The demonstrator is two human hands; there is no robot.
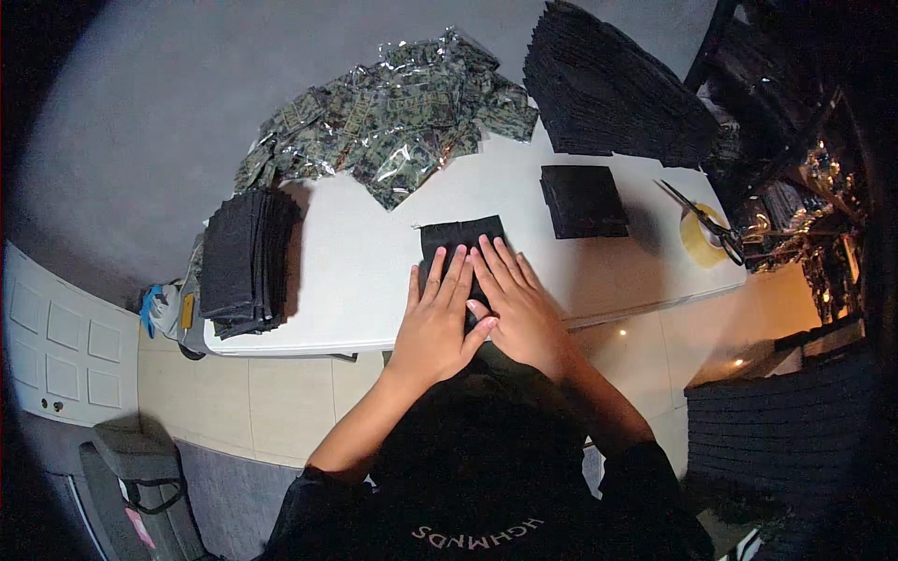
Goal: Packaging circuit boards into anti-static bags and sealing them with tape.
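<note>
A folded piece of black cloth lies on the white table right in front of me, near its front edge. My left hand rests flat on the left part of the cloth, fingers stretched toward its far edge. Beside it my right hand presses flat on the right part, fingers also stretched out. The two thumbs meet over the near end of the cloth, and much of it is hidden under the palms. Nothing is gripped in either hand.
A tall stack of folded black cloths stands at the left. Camouflage-patterned packs in clear plastic are heaped at the back. To the right are a smaller black stack, a large black pile, scissors and a tape roll.
</note>
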